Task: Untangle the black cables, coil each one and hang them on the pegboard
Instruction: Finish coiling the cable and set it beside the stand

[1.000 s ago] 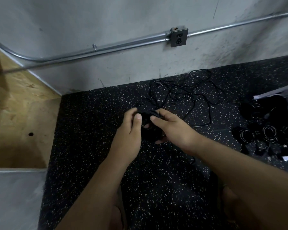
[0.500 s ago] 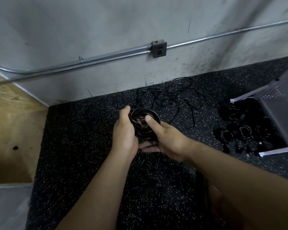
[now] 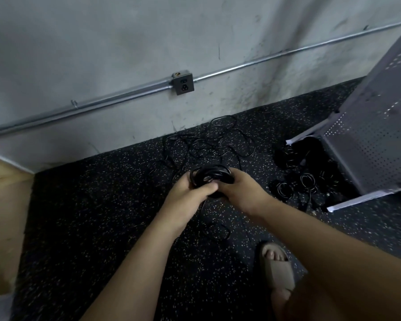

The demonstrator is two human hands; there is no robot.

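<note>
Both hands hold one coiled black cable (image 3: 208,176) above the speckled black floor. My left hand (image 3: 190,195) grips its left side with the thumb across the front, and my right hand (image 3: 243,191) closes on its right side. A loose end of cable (image 3: 218,231) trails on the floor below the hands. Behind the coil a tangle of black cables (image 3: 208,142) lies by the wall. Several coiled cables (image 3: 296,177) lie on the floor to the right. The grey pegboard (image 3: 375,135) leans at the right edge.
A concrete wall carries a metal conduit and an outlet box (image 3: 183,83). A plywood panel (image 3: 5,216) stands at the left. My foot in a tan slide sandal (image 3: 276,267) rests on the floor at the lower right.
The view has swung to the right, bringing the pegboard and my sandal into sight. The coil has tipped flatter in my hands, and my left thumb now lies across its front.
</note>
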